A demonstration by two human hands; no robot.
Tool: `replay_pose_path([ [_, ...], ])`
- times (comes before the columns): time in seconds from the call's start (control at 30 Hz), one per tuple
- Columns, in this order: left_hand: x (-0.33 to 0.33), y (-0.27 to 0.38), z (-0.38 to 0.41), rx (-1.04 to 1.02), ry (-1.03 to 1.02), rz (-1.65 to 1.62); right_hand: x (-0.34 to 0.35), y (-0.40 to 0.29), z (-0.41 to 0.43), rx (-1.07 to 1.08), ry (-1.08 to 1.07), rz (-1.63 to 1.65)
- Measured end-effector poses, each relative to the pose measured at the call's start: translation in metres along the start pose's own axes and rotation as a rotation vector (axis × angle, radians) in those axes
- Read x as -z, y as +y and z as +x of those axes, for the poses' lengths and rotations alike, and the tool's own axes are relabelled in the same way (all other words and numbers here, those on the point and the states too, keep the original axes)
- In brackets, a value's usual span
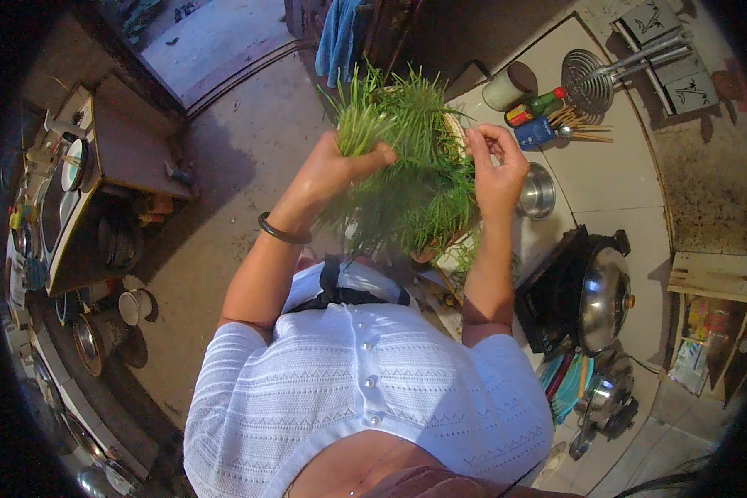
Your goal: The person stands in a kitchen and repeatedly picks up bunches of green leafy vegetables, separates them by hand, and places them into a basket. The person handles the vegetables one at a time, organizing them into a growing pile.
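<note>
My left hand (355, 163) is closed around a bunch of long green leafy stalks (360, 129), their pale cut ends pointing up and away from me. A large heap of the same thin greens (417, 118) lies beneath and beside it, partly covering a light woven basket (455, 132). To the right of the heap, my right hand (497, 155) is raised with its thumb and fingertips close together. Whether a thin stalk is between those fingertips cannot be made out. Some loose greens (467, 258) lie below, near my right forearm.
On the tiled counter at right stand a metal bowl (537, 192), a green bottle (535, 107), a blue holder of chopsticks (535, 134), a jar (510, 86) and a lidded wok (605, 300) on a black cooker. A blue towel (338, 43) hangs ahead; a wooden cabinet (131, 146) stands left.
</note>
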State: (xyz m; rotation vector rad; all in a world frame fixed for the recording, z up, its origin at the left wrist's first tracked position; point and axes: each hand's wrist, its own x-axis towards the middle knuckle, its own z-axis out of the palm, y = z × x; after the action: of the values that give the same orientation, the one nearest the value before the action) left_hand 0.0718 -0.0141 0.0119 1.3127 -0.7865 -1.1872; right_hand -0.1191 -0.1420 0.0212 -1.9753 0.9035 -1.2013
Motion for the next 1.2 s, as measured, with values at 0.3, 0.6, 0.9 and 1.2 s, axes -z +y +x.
replay_pose_path([
  [0.3, -0.003, -0.003, 0.006, 0.007, -0.095, -0.06, 0.006, -0.009, -0.024, -0.17, -0.179, 0.157],
  [0.6, -0.008, 0.005, 0.005, 0.043, -0.186, -0.131, 0.094, 0.048, -0.069, -0.128, -0.183, -0.706],
  [0.9, -0.013, 0.001, 0.005, 0.047, -0.235, -0.082, -0.018, -0.013, -0.03, -0.088, -0.319, 0.317],
  [1.2, -0.003, 0.0, -0.004, 0.017, -0.217, -0.042, -0.032, -0.015, -0.03, -0.1, -0.382, 0.345],
])
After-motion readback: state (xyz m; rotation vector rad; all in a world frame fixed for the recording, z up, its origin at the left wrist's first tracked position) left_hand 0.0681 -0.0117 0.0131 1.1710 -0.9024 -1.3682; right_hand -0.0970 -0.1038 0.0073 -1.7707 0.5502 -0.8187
